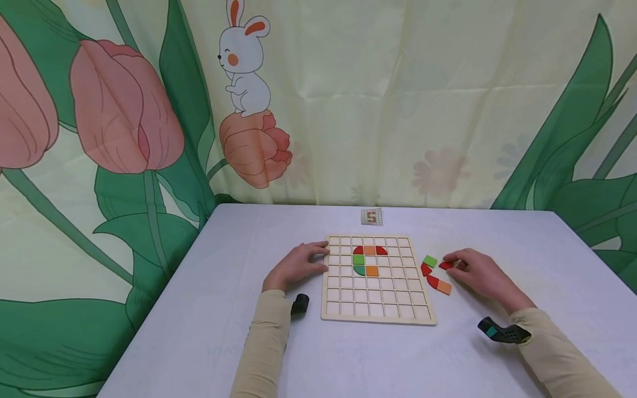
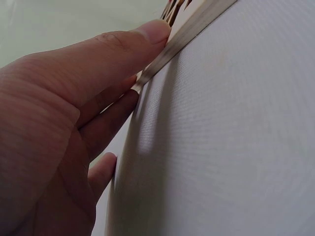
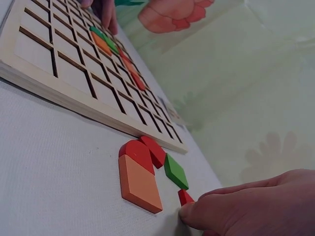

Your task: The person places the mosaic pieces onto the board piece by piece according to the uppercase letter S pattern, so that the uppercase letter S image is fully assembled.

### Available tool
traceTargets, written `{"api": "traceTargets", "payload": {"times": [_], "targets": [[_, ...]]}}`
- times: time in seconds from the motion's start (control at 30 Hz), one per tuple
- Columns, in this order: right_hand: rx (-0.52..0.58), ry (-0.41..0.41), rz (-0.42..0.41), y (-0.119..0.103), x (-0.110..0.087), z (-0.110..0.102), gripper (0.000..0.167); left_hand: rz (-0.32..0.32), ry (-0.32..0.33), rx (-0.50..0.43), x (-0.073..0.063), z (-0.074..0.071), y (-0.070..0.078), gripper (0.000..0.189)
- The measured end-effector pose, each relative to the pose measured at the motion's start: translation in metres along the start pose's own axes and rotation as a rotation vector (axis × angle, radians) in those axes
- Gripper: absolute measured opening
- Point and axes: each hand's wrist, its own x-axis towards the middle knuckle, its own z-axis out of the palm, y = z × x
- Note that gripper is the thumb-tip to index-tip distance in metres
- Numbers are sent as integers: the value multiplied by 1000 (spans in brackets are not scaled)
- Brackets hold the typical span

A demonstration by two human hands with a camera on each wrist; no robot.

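A wooden grid board (image 1: 378, 320) lies flat on the table. My left hand (image 1: 297, 265) rests at its left edge, thumb and fingertips touching the frame, fingers mostly extended. Set into the grid are two red rounded pieces (image 1: 381, 250), two orange squares (image 1: 371, 271), a green square (image 1: 358, 258) and a darker green rounded piece (image 1: 359, 270). Right of the board, my right hand (image 1: 480, 272) pinches a red piece (image 3: 184, 197), partly hidden by the fingers. Close by lie a green square (image 3: 175, 171), two red rounded pieces (image 3: 136, 155) and an orange square (image 3: 140, 184).
A small patterned card (image 1: 371, 216) lies behind the board near the table's far edge. The table has a white cloth (image 1: 199, 342). Behind it hangs a curtain (image 1: 348, 110) printed with tulips and a rabbit.
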Motion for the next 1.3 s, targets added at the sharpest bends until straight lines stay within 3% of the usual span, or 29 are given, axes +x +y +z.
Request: {"api": "traceTargets", "payload": {"times": [0.37,0.63,1.3], "targets": [[-1,7,-15,0,-1,2,31,-31,0,-9,0,0,1,46],[5,-17,10,1,1,2,31,-24,4,-8,1,1,0,45],[-6,-47,-16,0,-4,-2,38,-29,1,-4,0,0,2,45]]}}
